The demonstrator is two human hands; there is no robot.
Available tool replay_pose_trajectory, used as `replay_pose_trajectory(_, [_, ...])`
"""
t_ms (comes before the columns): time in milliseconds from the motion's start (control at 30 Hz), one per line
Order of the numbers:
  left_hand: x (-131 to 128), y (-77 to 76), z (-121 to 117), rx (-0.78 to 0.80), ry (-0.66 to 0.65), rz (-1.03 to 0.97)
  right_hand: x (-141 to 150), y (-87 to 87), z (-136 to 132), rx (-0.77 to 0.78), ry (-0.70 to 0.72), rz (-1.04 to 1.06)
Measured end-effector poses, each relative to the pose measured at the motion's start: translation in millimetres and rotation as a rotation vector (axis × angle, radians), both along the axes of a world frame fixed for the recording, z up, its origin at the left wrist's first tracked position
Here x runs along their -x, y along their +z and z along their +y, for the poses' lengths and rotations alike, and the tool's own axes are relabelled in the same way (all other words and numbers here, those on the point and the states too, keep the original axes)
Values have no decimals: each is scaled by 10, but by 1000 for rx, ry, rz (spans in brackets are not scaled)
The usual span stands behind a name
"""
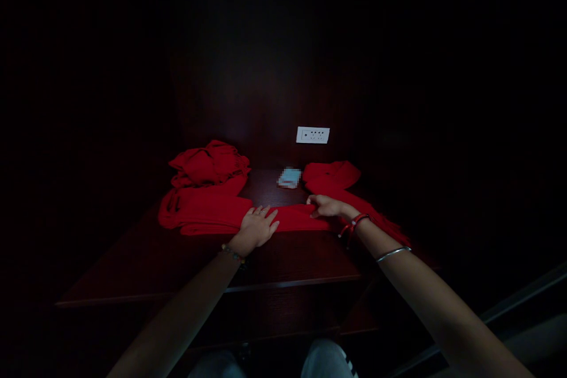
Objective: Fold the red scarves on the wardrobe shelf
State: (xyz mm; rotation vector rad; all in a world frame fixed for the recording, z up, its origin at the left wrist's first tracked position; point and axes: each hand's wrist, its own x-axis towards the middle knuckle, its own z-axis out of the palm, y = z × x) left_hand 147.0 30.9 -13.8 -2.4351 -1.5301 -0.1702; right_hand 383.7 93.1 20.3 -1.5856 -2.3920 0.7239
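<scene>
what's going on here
A person has both hands on a length of red cloth lying on a dark wooden surface. The left hand lies with fingers spread on it; the right hand is at its far edge, grip unclear. A crumpled red heap sits behind, to the left.

Bare tabletop (292,260) in front, red cloth (292,218) across the middle.
A hand could pass between cloth and front edge, though the left forearm (195,313) and right forearm (429,301) cross there; behind, a gap separates the left heap (210,165) from the right bundle (332,175), partly filled by a pale packet (290,177).
</scene>
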Motion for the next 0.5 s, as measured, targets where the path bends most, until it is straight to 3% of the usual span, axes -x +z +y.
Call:
replay_pose_trajectory(200, [6,16,-11,7,11,-11,-9,38,16,177,-60,157])
replay_pose_trajectory(500, [104,132,-33,-144,167,-51,-124,253,-132,162,-34,331])
